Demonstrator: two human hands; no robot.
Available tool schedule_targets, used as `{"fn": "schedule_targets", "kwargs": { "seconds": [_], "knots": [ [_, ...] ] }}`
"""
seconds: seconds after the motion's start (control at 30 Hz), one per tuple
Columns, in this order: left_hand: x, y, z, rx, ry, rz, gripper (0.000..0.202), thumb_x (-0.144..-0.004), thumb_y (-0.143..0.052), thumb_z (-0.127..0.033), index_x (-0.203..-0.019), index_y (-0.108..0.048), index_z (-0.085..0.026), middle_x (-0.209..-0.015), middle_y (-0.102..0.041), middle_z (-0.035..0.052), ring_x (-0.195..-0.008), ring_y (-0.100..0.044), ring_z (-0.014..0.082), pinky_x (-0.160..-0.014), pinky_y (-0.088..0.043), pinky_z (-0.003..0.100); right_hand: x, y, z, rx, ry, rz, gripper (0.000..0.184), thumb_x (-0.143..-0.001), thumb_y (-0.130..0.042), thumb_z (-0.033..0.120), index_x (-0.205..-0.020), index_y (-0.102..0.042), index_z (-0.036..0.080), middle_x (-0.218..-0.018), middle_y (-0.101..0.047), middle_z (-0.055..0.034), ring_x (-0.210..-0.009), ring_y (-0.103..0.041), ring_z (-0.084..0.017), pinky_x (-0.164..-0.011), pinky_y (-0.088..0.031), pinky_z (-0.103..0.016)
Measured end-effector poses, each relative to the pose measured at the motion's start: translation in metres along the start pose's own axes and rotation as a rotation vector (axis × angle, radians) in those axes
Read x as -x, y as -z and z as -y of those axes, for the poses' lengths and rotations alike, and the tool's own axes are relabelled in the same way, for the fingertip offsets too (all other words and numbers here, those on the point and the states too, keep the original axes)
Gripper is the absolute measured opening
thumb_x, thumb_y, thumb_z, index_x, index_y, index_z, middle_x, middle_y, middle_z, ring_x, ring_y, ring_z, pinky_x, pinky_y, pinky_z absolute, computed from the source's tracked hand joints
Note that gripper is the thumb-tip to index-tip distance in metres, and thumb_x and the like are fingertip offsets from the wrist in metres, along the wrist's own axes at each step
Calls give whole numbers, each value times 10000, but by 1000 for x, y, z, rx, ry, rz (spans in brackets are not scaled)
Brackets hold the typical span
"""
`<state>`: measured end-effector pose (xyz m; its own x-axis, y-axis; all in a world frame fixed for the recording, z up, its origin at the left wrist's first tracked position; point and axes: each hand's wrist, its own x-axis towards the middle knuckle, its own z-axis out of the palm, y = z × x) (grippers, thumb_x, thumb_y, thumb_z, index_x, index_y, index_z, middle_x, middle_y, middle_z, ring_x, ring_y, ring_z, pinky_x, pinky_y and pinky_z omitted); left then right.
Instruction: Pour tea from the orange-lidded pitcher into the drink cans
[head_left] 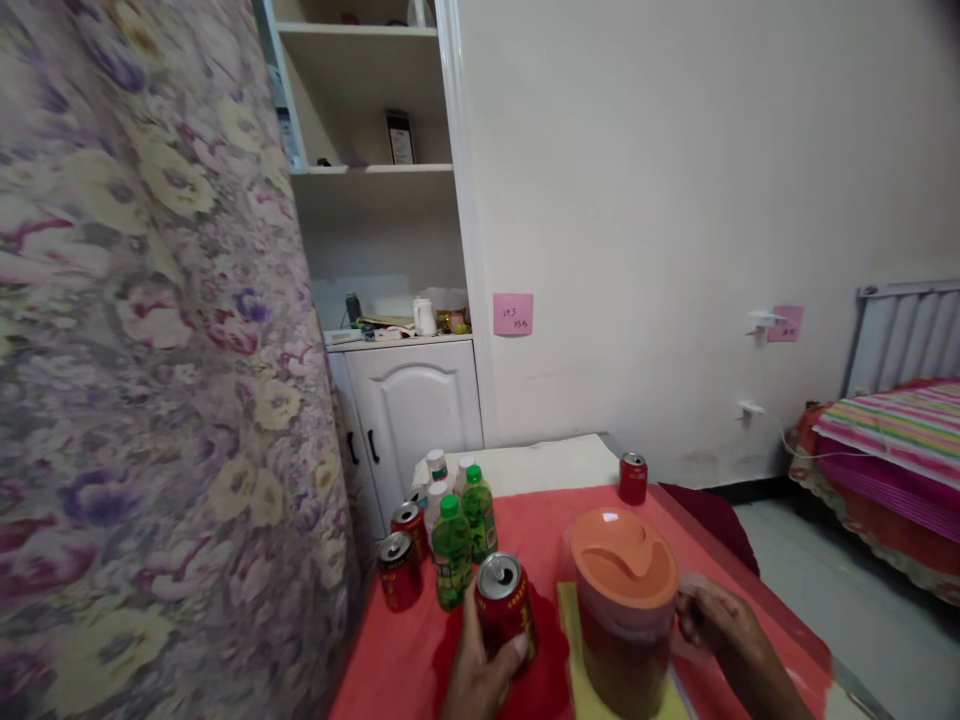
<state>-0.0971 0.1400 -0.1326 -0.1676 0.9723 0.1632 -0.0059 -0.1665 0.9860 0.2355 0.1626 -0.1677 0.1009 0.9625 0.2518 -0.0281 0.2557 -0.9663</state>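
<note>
White wall [675, 200], floral curtain [135, 350], striped bed [892, 425].

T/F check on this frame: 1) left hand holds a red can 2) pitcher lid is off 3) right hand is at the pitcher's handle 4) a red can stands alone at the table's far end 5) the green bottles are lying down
1) True: the left hand grips a red can.
2) False: the orange lid sits on the pitcher.
3) True: the right hand is at its handle.
4) True: the far can stands apart.
5) False: the green bottles stand upright.
</note>
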Motion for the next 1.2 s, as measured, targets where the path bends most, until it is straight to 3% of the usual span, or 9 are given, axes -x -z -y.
{"fn": "schedule_targets", "kwargs": {
  "seconds": [0.1,0.2,0.43,0.57,0.77,0.93,1.07,1.2],
  "knots": [
    [-4,-5,-3,-14,26,-6,1003,-462,-867,-402,-1393,-547,-210,-1321,-712,179,-1299,-599,439,-1121,-455,562,-2,-2,-4,-13,-18,-19,527,-818,-610,689,-593,-618,213,-549,-588,-8,-533,-512,-169,-539,-393,-295],
    [-5,-9,-6,-26,31,1,958,-449,-850,-349,-1351,-571,-190,-1307,-712,182,-1282,-609,431,-1122,-454,540,-3,-4,-5,-20,-24,-31,527,-815,-617,687,-587,-601,213,-531,-565,3,-520,-487,-156,-531,-370,-286],
    [-4,-10,-2,12,27,95,854,-565,-836,-481,-1335,-586,-208,-1254,-740,170,-1356,-558,405,-1160,-416,521,0,-4,-7,-74,-41,-21,540,-841,-600,669,-547,-527,222,-517,-466,32,-511,-390,-132,-527,-309,-278],
    [-6,-5,13,26,10,141,880,-607,-839,-483,-1391,-537,-223,-1391,-667,179,-1434,-479,393,-1191,-373,523,1,-6,-6,-101,-42,-26,522,-842,-607,653,-555,-510,229,-515,-424,41,-509,-358,-131,-516,-299,-275],
    [-8,-1,29,9,30,176,943,-583,-859,-438,-1416,-485,-203,-1428,-639,186,-1382,-533,405,-1161,-413,508,3,-10,3,-135,-90,-59,489,-771,-664,686,-602,-575,236,-543,-442,28,-520,-359,-140,-486,-315,-265],
    [-7,-7,21,-17,35,170,982,-570,-826,-498,-1416,-459,-162,-1430,-625,213,-1385,-522,417,-1173,-390,527,5,-12,13,-154,-94,-53,502,-742,-696,690,-564,-597,230,-518,-479,7,-505,-418,-150,-481,-376,-275],
    [-5,-10,12,-4,55,184,918,-584,-825,-462,-1393,-490,-189,-1400,-659,187,-1337,-576,398,-1144,-437,507,7,-14,15,-205,-115,-70,460,-733,-727,660,-621,-655,220,-576,-547,-11,-539,-466,-152,-503,-411,-269],
    [-7,-9,21,10,52,184,997,-558,-831,-491,-1427,-465,-165,-1398,-653,205,-1330,-574,418,-1123,-452,515,7,-16,16,-205,-100,-84,455,-731,-734,652,-666,-660,208,-604,-522,8,-548,-432,-130,-508,-409,-251]
  ]
}}
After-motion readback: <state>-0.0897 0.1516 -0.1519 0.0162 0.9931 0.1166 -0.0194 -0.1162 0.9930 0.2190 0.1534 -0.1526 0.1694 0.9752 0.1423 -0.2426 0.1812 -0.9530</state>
